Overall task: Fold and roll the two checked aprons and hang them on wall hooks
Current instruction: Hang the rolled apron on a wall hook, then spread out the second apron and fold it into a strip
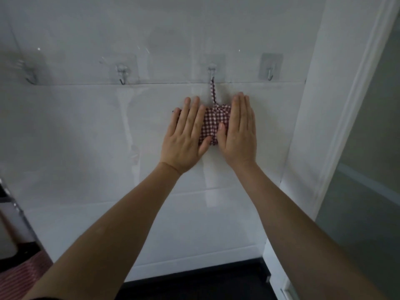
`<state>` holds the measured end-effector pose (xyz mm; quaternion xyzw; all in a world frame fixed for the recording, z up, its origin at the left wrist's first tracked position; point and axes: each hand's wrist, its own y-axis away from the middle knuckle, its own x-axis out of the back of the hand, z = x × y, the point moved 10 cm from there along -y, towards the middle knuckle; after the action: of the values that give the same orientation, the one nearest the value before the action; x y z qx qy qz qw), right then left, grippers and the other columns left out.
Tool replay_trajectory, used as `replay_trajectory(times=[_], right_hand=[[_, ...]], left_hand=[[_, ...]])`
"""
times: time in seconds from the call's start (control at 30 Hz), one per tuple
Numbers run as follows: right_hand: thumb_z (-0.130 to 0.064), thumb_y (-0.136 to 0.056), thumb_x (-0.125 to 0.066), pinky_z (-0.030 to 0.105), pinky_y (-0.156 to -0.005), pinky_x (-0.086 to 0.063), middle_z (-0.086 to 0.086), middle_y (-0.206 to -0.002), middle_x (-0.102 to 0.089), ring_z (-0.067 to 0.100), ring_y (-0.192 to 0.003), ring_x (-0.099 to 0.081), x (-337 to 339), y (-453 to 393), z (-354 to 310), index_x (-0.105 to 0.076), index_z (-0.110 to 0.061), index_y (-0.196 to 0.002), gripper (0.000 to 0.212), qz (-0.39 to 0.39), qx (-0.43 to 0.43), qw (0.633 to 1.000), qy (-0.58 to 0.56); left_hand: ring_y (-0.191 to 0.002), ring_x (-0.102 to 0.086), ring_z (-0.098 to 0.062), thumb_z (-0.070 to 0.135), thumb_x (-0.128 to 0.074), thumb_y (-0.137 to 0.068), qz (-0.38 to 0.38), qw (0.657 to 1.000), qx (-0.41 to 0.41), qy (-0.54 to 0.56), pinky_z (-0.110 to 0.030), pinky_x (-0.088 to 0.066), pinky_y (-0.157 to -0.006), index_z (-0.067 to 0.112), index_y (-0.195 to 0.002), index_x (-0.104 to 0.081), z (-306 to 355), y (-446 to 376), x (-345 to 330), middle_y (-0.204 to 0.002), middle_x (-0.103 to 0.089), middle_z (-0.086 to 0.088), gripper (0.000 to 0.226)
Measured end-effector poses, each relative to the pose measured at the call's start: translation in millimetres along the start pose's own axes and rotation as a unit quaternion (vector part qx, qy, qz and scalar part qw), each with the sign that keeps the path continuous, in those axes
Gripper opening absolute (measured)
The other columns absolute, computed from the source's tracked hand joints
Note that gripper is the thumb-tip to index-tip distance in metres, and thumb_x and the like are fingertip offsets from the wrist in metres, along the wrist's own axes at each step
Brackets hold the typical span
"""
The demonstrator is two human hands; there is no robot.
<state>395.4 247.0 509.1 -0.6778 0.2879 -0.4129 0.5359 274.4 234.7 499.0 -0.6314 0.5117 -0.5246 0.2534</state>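
A rolled red-and-white checked apron [213, 122] hangs against the white wall by its strap loop [213, 92] from a metal wall hook [211, 71]. My left hand [187, 137] lies flat over the roll's left end, fingers straight and spread. My right hand [238, 133] presses flat on its right end, thumb against the cloth. Both palms face the wall. A strip of red striped or checked cloth [21, 276] shows at the bottom left corner, blurred.
Other adhesive hooks sit on the wall: one bare hook [122, 75] to the left, one [270, 72] to the right, and a blurred one [30, 77] at far left. A white door frame [337, 126] and glass panel [372, 169] stand on the right. Dark floor lies below.
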Motion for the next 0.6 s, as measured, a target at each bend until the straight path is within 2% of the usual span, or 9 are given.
replay_trajectory(times=[0.1, 0.17, 0.27, 0.3, 0.33, 0.37, 0.43, 0.53, 0.6], right_hand=[[-0.029, -0.101, -0.042, 0.043, -0.120, -0.024, 0.026, -0.156, -0.024, 0.035, -0.147, -0.023, 7.3, 25.6, 12.4, -0.022, 0.011, -0.149, 0.065, 0.009, -0.104, 0.994, -0.019], [-0.026, -0.100, -0.045, 0.040, -0.120, -0.025, 0.027, -0.156, -0.024, 0.035, -0.146, -0.024, 7.5, 57.7, 9.3, -0.019, 0.011, -0.150, 0.067, 0.002, -0.170, 0.985, -0.023], [-0.015, -0.092, -0.053, 0.041, -0.113, -0.034, 0.027, -0.150, -0.034, 0.038, -0.139, -0.035, -13.1, 121.1, -12.8, -0.026, 0.008, -0.148, 0.066, -0.064, -0.296, 0.953, -0.016], [-0.012, -0.091, -0.054, 0.042, -0.106, -0.039, 0.024, -0.142, -0.043, 0.038, -0.131, -0.043, -19.5, 144.1, -14.8, -0.036, 0.004, -0.143, 0.058, -0.089, -0.351, 0.932, -0.024], [-0.011, -0.091, -0.052, 0.041, -0.095, -0.044, 0.020, -0.131, -0.052, 0.036, -0.119, -0.051, -22.7, 164.1, -4.1, -0.047, 0.000, -0.134, 0.044, -0.114, -0.399, 0.910, -0.026], [-0.012, -0.093, -0.049, 0.039, -0.083, -0.046, 0.017, -0.118, -0.059, 0.034, -0.105, -0.057, -28.2, 185.8, 2.3, -0.054, -0.003, -0.120, 0.029, -0.161, -0.445, 0.880, -0.029], [-0.015, -0.097, -0.041, 0.036, -0.066, -0.045, 0.013, -0.096, -0.061, 0.027, -0.078, -0.058, -65.8, 251.9, -47.7, -0.056, -0.006, -0.096, 0.018, -0.304, -0.488, 0.816, -0.053], [-0.012, -0.095, -0.044, 0.039, -0.062, -0.051, 0.017, -0.088, -0.066, 0.030, -0.070, -0.062, -129.5, 353.8, -149.0, -0.059, 0.001, -0.090, 0.021, -0.478, -0.502, 0.714, -0.093], [-0.009, -0.093, -0.047, 0.036, -0.060, -0.050, 0.020, -0.082, -0.066, 0.029, -0.066, -0.062, -158.5, 402.0, -217.4, -0.062, 0.004, -0.089, 0.020, -0.547, -0.489, 0.671, -0.102]], left_hand=[[-0.147, -0.020, -0.038, 0.036, -0.045, -0.098, -0.004, 0.999, 0.044, 0.030, -0.050, -0.019, -0.120, -0.007, -0.148, -0.027, 2.0, 20.5, 4.1, -0.157, -0.022, -0.025, 0.069], [-0.147, -0.019, -0.038, 0.030, -0.048, -0.096, -0.011, 0.998, 0.036, 0.043, -0.051, -0.020, -0.120, -0.006, -0.149, -0.025, 7.4, 50.8, 4.1, -0.157, -0.021, -0.024, 0.068], [-0.148, -0.020, -0.036, 0.026, -0.041, -0.093, -0.086, 0.993, 0.053, 0.058, -0.050, -0.022, -0.119, -0.002, -0.151, -0.024, 0.3, 109.0, 1.1, -0.159, -0.017, -0.018, 0.067], [-0.145, -0.028, -0.035, 0.024, -0.039, -0.091, -0.132, 0.987, 0.056, 0.075, -0.049, -0.028, -0.117, 0.000, -0.150, -0.030, -2.3, 128.9, -5.0, -0.158, -0.024, -0.015, 0.064], [-0.136, -0.043, -0.035, 0.023, -0.038, -0.089, -0.170, 0.979, 0.046, 0.103, -0.045, -0.038, -0.110, 0.004, -0.144, -0.043, 4.3, 140.9, -11.0, -0.150, -0.041, -0.012, 0.058], [-0.118, -0.058, -0.034, 0.022, -0.038, -0.090, -0.232, 0.963, 0.049, 0.127, -0.040, -0.046, -0.097, 0.009, -0.131, -0.057, 4.7, 155.5, -17.3, -0.133, -0.060, -0.009, 0.048], [-0.089, -0.064, -0.030, 0.025, -0.037, -0.096, -0.393, 0.906, 0.052, 0.151, -0.033, -0.047, -0.075, 0.014, -0.109, -0.063, -34.0, 245.9, -22.8, -0.101, -0.070, -0.007, 0.031], [-0.091, -0.062, -0.028, 0.031, -0.037, -0.098, -0.524, 0.833, 0.089, 0.154, -0.032, -0.046, -0.074, 0.015, -0.108, -0.063, -115.9, 383.3, -11.1, -0.103, -0.068, -0.006, 0.032], [-0.101, -0.062, -0.029, 0.032, -0.039, -0.098, -0.559, 0.804, 0.148, 0.138, -0.034, -0.047, -0.081, 0.015, -0.113, -0.064, -168.9, 458.3, -4.5, -0.113, -0.065, -0.007, 0.033]])
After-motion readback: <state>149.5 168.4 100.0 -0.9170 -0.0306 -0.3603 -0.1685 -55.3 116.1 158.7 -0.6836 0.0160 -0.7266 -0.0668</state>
